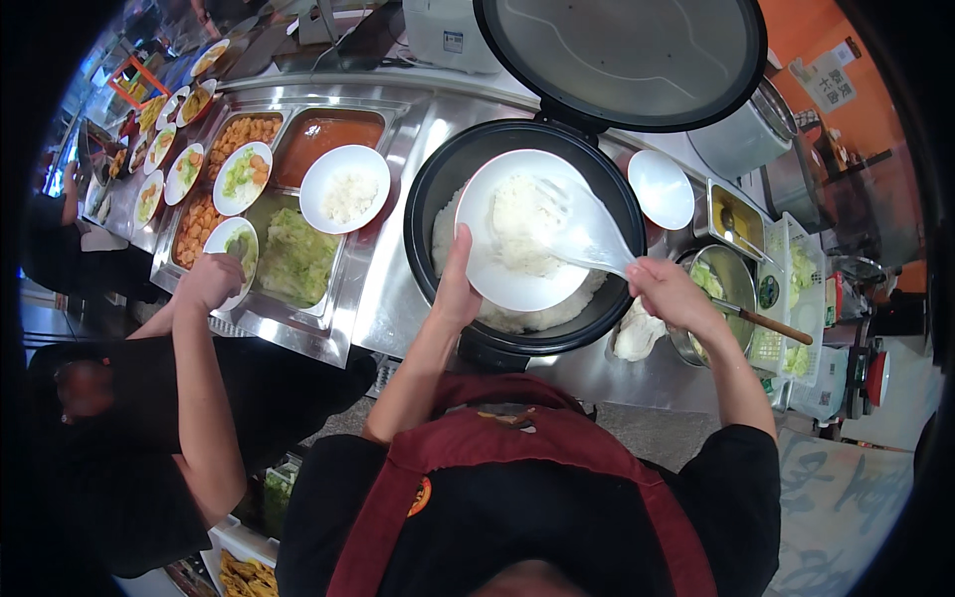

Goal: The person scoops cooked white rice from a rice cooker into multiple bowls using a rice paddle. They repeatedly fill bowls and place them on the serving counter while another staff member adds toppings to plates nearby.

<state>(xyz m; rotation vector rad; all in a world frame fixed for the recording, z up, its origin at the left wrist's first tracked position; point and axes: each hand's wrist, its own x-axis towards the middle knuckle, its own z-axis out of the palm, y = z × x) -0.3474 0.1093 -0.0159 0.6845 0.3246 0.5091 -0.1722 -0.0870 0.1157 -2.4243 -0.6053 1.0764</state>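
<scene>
My left hand [457, 287] grips the left rim of a white bowl [515, 287], its thumb over the edge. Cooked rice [515, 213] lies in the bowl's middle. In my right hand [671, 291] is the handle of a translucent plastic rice paddle [589, 231], its blade resting on or just over that rice. Directly beneath the bowl stands a large black rice cooker [634, 201], partly hidden by it. More rice [522, 319] shows inside the cooker around the bowl. The cooker's round lid [627, 60] is raised behind it.
To the left, a co-worker's hand [213, 280] is at a plate [250, 280] beside steel food pans [336, 306]. A bowl of rice [317, 201] rests over the pans. An upturned white bowl [660, 190], a cloth [638, 333] and a pot with a wooden-handled ladle [768, 324] are at right.
</scene>
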